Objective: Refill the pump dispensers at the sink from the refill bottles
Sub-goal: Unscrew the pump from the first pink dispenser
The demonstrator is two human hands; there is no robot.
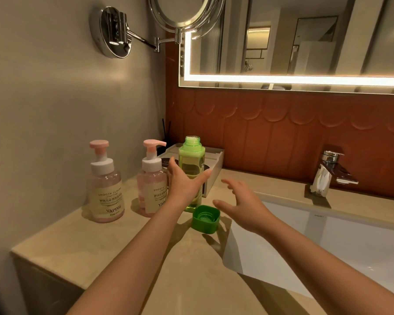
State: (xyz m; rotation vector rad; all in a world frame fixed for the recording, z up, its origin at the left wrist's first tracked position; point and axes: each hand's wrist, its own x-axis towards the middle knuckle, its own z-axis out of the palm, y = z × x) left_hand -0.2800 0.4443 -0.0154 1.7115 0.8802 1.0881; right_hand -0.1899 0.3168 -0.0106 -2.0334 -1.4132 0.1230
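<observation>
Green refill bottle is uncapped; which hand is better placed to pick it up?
Left, probably. The left hand is spread open right at the green refill bottle, thumb one side, fingers the other. The right hand hovers open farther right, nearer the green cap lying on the counter.

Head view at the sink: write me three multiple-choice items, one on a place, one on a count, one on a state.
1. Where is the green cap? A in the sink; B on the counter before the green bottle; C on the bottle.
2. How many pink pump dispensers? A four; B three; C two.
3. The green bottle is: A upright, uncapped; B capped; C tipped over.
B: the cap lies mouth-up on the counter. C: two stand left of the bottle. A: its threaded neck is bare.
</observation>
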